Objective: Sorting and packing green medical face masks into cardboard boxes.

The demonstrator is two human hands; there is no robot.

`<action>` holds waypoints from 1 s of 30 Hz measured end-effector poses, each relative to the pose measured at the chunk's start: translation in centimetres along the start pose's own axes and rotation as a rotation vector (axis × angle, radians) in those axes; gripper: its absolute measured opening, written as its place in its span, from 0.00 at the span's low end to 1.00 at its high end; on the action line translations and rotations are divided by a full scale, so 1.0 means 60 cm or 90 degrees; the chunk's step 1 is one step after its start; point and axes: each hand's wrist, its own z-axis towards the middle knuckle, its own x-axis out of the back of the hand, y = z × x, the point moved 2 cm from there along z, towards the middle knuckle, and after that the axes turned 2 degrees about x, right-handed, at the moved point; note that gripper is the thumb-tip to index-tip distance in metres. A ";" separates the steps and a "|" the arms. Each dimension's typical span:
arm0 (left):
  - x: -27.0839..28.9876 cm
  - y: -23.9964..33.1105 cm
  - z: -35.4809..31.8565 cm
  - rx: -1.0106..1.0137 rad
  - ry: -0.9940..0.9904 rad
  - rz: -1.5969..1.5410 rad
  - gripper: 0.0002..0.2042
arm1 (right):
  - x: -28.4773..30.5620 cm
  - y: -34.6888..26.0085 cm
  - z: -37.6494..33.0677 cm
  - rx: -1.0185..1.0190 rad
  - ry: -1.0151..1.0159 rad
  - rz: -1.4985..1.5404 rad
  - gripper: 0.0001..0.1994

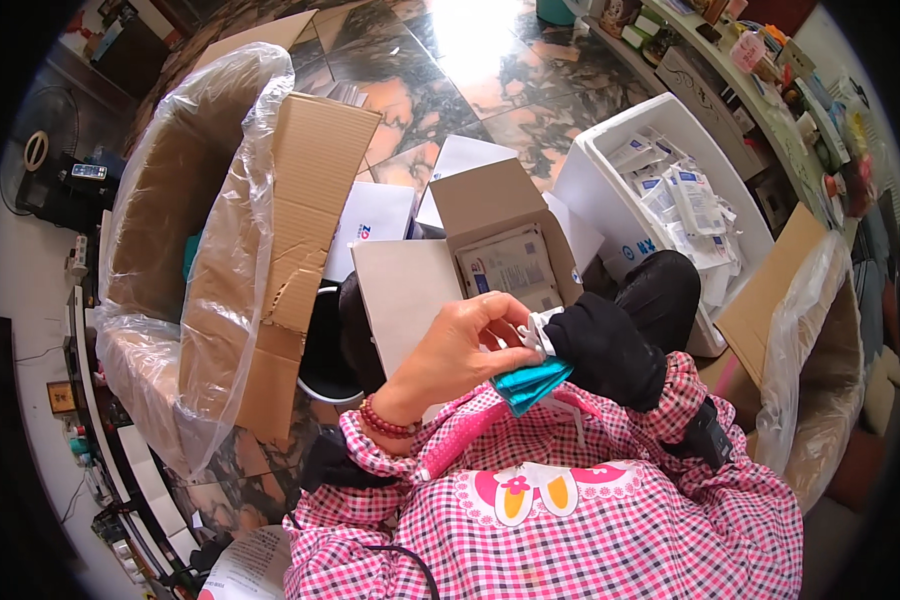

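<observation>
Above my lap, a folded teal bundle [530, 386] of thin, fabric-like sheets hangs below my fingers, with white cord-like loops [538, 328] at its top. My left hand [452, 345] is bare, with a red bead bracelet at the wrist; its thumb and fingers pinch the white loops. In a black glove, my right hand [610, 352] is closed around the bundle's right side, and its fingertips are partly hidden. Just beyond both hands stands an open cardboard box [490, 200] with flat white packets [510, 268] inside.
At the right, a white foam bin [582, 165] holds several sealed packets [695, 200]. A large plastic-lined carton [310, 200] stands at the left, another lined carton [770, 310] at the far right. White boxes [370, 220] and a dark bucket [328, 350] lie between. A cluttered shelf runs along the upper right.
</observation>
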 end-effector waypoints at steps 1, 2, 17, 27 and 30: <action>-0.003 -0.001 0.002 0.005 0.004 0.015 0.14 | -0.001 0.001 0.000 -0.001 0.001 0.001 0.12; -0.005 -0.005 0.003 0.006 0.003 0.016 0.14 | -0.002 0.003 0.001 -0.014 -0.006 0.053 0.13; -0.014 0.019 0.013 -0.038 0.225 0.456 0.16 | -0.028 0.010 -0.004 -0.138 -0.062 0.105 0.14; -0.029 -0.011 0.009 -0.065 0.176 0.393 0.04 | -0.037 0.008 0.005 -0.157 -0.093 0.045 0.10; -0.028 -0.018 0.009 -0.059 0.168 0.368 0.04 | -0.034 0.007 0.011 -0.112 -0.063 0.067 0.07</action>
